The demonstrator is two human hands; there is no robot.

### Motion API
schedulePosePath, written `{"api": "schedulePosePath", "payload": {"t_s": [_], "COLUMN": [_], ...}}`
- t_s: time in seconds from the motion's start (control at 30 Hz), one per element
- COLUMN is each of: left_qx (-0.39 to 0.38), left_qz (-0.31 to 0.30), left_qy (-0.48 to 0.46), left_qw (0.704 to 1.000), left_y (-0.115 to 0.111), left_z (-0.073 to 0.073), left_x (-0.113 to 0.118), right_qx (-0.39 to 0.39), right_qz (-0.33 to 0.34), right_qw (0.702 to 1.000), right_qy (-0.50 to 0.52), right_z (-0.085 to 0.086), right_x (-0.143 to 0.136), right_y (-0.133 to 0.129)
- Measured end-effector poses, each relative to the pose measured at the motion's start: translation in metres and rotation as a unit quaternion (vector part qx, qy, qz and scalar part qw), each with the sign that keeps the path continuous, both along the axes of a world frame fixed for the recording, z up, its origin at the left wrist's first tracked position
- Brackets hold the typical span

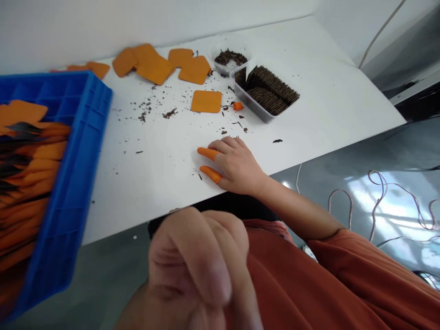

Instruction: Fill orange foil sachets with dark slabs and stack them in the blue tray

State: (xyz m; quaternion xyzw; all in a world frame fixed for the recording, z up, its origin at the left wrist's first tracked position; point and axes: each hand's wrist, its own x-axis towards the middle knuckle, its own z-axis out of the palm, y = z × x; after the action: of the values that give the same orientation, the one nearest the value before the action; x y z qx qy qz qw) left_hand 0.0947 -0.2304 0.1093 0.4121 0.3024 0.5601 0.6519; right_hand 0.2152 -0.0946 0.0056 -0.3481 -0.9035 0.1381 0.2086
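My left hand (199, 261) is raised close to the camera, in front of the table edge. Its fingers are curled in, and no object shows in them. On the white table (151, 165) my right hand (233, 165) rests with thumb and index finger stretched apart and nothing between them; both wear orange finger cots (210, 174). Beyond it lie a single orange square piece (206, 101) and a small rolled orange bit (238, 106). Nearby, a clear rectangular tub (266, 114) holds rows of thin dark brown strips (275, 87).
A round clear bowl (225, 71) contains brown scraps. More orange pieces (154, 68) lie along the wall. At the left, a blue crate (91, 133) is filled with orange and black pieces (37, 183). Dark crumbs dot the table. Cords (378, 197) trail over the floor at the right.
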Motion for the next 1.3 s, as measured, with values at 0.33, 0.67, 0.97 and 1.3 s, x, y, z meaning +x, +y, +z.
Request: {"api": "schedulePosePath", "payload": {"t_s": [0.33, 0.67, 0.97, 1.3], "left_qx": [0.284, 0.016, 0.043, 0.046], "left_qz": [0.239, 0.202, 0.247, 0.283], "left_qy": [0.196, 0.662, 0.706, 0.634], "left_qw": [0.908, 0.721, 0.662, 0.718], "left_y": [0.116, 0.231, 0.239, 0.247], "left_z": [-0.048, -0.085, -0.103, -0.11], "left_x": [-0.019, -0.034, -0.031, -0.053], "right_qx": [0.006, -0.02, -0.016, -0.071], "right_qz": [0.001, 0.013, 0.003, -0.033], "right_qw": [1.0, 1.0, 1.0, 0.997], "right_qy": [-0.025, -0.02, -0.008, 0.029], "right_z": [0.003, 0.003, -0.003, -0.001], "right_x": [-0.002, -0.003, -0.003, -0.007], "right_y": [0.0, 0.004, 0.003, 0.013]}}
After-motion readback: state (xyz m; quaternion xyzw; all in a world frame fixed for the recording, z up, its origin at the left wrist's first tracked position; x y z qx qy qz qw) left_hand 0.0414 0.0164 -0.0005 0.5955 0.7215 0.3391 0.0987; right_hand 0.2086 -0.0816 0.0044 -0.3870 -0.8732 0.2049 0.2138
